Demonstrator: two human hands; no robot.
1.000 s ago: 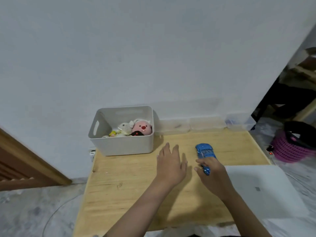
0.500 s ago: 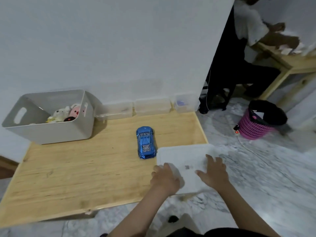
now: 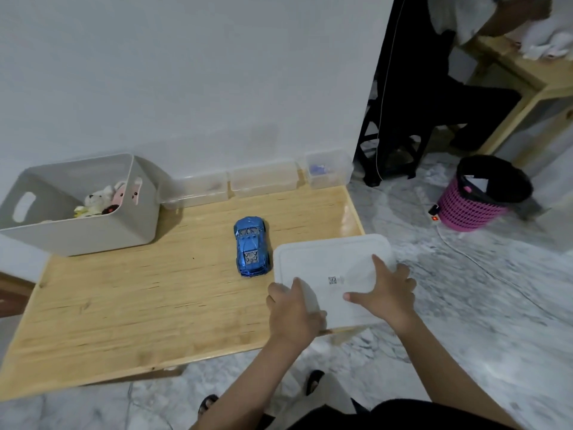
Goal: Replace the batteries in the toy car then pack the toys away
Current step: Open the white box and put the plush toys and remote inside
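Observation:
A shiny blue toy car (image 3: 251,246) stands on its wheels on the wooden table (image 3: 139,299), free of both hands. Just right of it lies a flat white plastic lid (image 3: 333,262) that overhangs the table's right edge. My left hand (image 3: 293,315) grips the lid's near left corner, fingers curled over its rim. On the lid's near right part my right hand (image 3: 386,297) presses flat, fingers spread. A grey bin (image 3: 77,231) at the back left holds plush toys (image 3: 105,201).
Three small clear plastic boxes (image 3: 260,181) line the wall at the table's back. A pink wastebasket (image 3: 474,193) and a power strip (image 3: 434,214) sit on the marble floor to the right. Another person sits at a second wooden table (image 3: 527,79) at far right.
My right hand let go of the car, and both hands moved right onto the white lid. The view swung to the right. The car stays on the table.

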